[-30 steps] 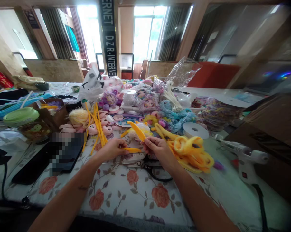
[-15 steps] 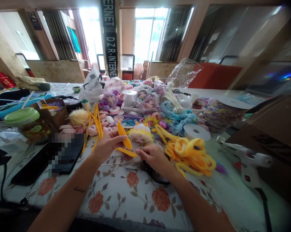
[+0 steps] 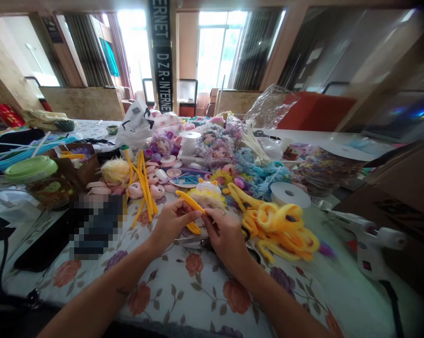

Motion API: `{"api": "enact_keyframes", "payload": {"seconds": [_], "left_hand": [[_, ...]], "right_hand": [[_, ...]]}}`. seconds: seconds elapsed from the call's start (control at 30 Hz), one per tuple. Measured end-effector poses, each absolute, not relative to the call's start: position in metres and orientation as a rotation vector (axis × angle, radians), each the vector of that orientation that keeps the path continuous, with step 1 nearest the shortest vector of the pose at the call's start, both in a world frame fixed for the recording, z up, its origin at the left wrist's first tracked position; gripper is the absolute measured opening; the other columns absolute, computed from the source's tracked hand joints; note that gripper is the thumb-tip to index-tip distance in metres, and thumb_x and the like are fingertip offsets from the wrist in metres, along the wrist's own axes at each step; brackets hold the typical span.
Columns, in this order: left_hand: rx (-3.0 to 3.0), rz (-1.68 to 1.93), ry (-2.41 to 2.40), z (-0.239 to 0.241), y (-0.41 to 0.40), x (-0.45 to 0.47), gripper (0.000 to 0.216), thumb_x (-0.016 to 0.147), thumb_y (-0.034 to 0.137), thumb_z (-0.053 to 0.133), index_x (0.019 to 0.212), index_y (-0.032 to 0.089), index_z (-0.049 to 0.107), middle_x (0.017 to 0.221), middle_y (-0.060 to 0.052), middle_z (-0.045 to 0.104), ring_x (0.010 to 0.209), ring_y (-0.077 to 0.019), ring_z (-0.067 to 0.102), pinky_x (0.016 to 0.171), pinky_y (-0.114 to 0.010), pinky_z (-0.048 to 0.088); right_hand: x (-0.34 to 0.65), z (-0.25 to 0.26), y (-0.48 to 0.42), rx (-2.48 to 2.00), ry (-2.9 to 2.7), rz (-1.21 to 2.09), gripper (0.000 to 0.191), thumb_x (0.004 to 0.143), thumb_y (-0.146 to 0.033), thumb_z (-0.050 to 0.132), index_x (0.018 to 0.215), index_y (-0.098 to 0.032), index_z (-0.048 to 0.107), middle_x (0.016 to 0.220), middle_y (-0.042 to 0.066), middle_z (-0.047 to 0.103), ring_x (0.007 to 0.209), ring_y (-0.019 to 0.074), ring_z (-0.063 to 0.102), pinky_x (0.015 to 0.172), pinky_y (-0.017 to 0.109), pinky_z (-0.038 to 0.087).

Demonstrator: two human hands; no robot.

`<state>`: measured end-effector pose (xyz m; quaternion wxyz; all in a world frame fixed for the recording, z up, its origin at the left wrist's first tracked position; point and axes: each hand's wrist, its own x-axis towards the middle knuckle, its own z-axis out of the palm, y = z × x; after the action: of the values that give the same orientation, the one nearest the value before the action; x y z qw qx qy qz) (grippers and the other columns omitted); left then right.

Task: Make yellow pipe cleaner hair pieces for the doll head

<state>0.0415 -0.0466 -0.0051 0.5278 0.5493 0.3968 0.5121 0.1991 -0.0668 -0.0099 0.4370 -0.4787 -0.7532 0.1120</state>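
Observation:
A yellow fuzzy strip is pinched between the fingertips of both hands, over the flowered cloth. My left hand grips it from the left with thumb and fingers closed. My right hand closes on its right end, and the two hands nearly touch. Just beneath them shows a second yellow piece, partly covered by my fingers. Behind the hands lies a doll head with yellow trim and a pale cap. A heap of thick yellow fuzzy cord rests to the right of my right hand.
Thin yellow stems and pale doll heads lie left of centre. A phone and a lidded jar stand farther left. At right are a white spool, a glue gun and a cardboard box. Dolls and yarn fill the back.
My right hand has risen and come in to meet the left at the yellow strip. My left hand has lowered slightly, and the strip now lies flatter between both hands.

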Motion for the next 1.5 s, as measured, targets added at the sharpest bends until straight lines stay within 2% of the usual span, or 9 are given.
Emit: {"api": "enact_keyframes", "payload": {"seconds": [0.13, 0.2, 0.43, 0.73, 1.0, 1.1, 1.23, 1.4, 1.5], "left_hand": [[1.173, 1.235, 0.848, -0.002, -0.047, 0.042, 0.027, 0.064, 0.029, 0.08, 0.079, 0.016, 0.061, 0.069, 0.003, 0.061, 0.06, -0.0096, 0.056, 0.055, -0.019, 0.044], [1.127, 1.213, 0.831, -0.003, -0.048, 0.044, 0.028, 0.066, 0.03, 0.078, 0.087, 0.015, 0.066, 0.07, 0.001, 0.064, 0.059, -0.0092, 0.055, 0.054, -0.019, 0.044], [0.815, 1.228, 0.801, -0.004, -0.049, 0.045, 0.017, 0.064, 0.024, 0.08, 0.069, 0.01, 0.072, 0.06, -0.002, 0.067, 0.053, -0.0071, 0.058, 0.052, -0.015, 0.048], [0.563, 1.382, 0.805, 0.007, -0.036, 0.031, 0.01, 0.064, 0.01, 0.078, 0.07, 0.01, 0.071, 0.065, 0.0, 0.067, 0.051, -0.0041, 0.06, 0.052, -0.01, 0.054], [0.624, 1.673, 0.843, 0.006, -0.029, 0.026, 0.017, 0.06, 0.015, 0.081, 0.07, 0.011, 0.068, 0.067, 0.001, 0.066, 0.061, -0.0058, 0.063, 0.061, -0.012, 0.053], [0.824, 1.624, 0.84, 0.004, -0.034, 0.03, 0.024, 0.063, 0.021, 0.08, 0.082, 0.013, 0.067, 0.071, 0.002, 0.063, 0.059, -0.0049, 0.058, 0.057, -0.013, 0.05], [1.065, 1.309, 0.728, 0.001, -0.046, 0.04, 0.052, 0.058, 0.019, 0.082, 0.107, 0.02, 0.063, 0.09, 0.0, 0.062, 0.061, -0.0064, 0.055, 0.049, -0.016, 0.045], [1.169, 1.192, 0.717, 0.001, -0.053, 0.041, 0.021, 0.066, 0.024, 0.078, 0.081, 0.013, 0.069, 0.075, -0.002, 0.064, 0.057, -0.008, 0.054, 0.055, -0.02, 0.046], [1.156, 1.25, 0.749, 0.0, -0.051, 0.041, 0.016, 0.069, 0.025, 0.076, 0.076, 0.014, 0.067, 0.068, 0.0, 0.063, 0.057, -0.0084, 0.055, 0.056, -0.02, 0.046]], "right_hand": [[0.202, 0.001, -0.065, -1.226, -1.558, 0.964, 0.028, 0.085, -0.039, 0.053, 0.087, -0.014, 0.065, 0.057, 0.0, 0.056, 0.046, 0.0132, 0.049, 0.044, 0.024, 0.038], [0.202, 0.001, -0.065, -1.224, -1.527, 1.124, 0.031, 0.083, -0.044, 0.055, 0.078, -0.014, 0.063, 0.054, -0.001, 0.052, 0.042, 0.0109, 0.044, 0.041, 0.022, 0.035], [0.2, 0.003, -0.068, -1.24, -1.748, 0.921, 0.026, 0.086, -0.035, 0.051, 0.073, -0.016, 0.062, 0.057, -0.001, 0.051, 0.048, 0.0093, 0.042, 0.043, 0.021, 0.03], [0.203, 0.002, -0.062, -1.138, -1.59, 1.288, 0.032, 0.084, -0.044, 0.054, 0.068, -0.017, 0.053, 0.055, -0.004, 0.047, 0.044, 0.0076, 0.037, 0.043, 0.021, 0.029], [0.203, 0.001, -0.062, -1.16, -1.345, 1.434, 0.032, 0.077, -0.045, 0.063, 0.067, -0.016, 0.054, 0.055, -0.004, 0.048, 0.045, 0.0066, 0.037, 0.043, 0.02, 0.029], [0.204, 0.002, -0.061, -1.156, -1.267, 1.415, 0.032, 0.076, -0.045, 0.065, 0.067, -0.016, 0.055, 0.056, -0.004, 0.048, 0.048, 0.0067, 0.038, 0.045, 0.02, 0.03], [0.207, 0.002, -0.062, -1.015, -1.167, 1.619, 0.031, 0.074, -0.042, 0.07, 0.066, -0.015, 0.056, 0.056, -0.004, 0.049, 0.047, 0.0058, 0.038, 0.045, 0.019, 0.03], [0.209, -0.001, -0.063, -0.836, -1.081, 1.957, 0.026, 0.076, -0.036, 0.07, 0.067, -0.015, 0.056, 0.053, -0.005, 0.048, 0.044, 0.005, 0.034, 0.043, 0.019, 0.028], [0.209, -0.003, -0.064, -0.822, -1.029, 1.992, 0.026, 0.076, -0.033, 0.07, 0.067, -0.016, 0.054, 0.053, -0.005, 0.049, 0.044, 0.0051, 0.036, 0.043, 0.019, 0.027]]}}
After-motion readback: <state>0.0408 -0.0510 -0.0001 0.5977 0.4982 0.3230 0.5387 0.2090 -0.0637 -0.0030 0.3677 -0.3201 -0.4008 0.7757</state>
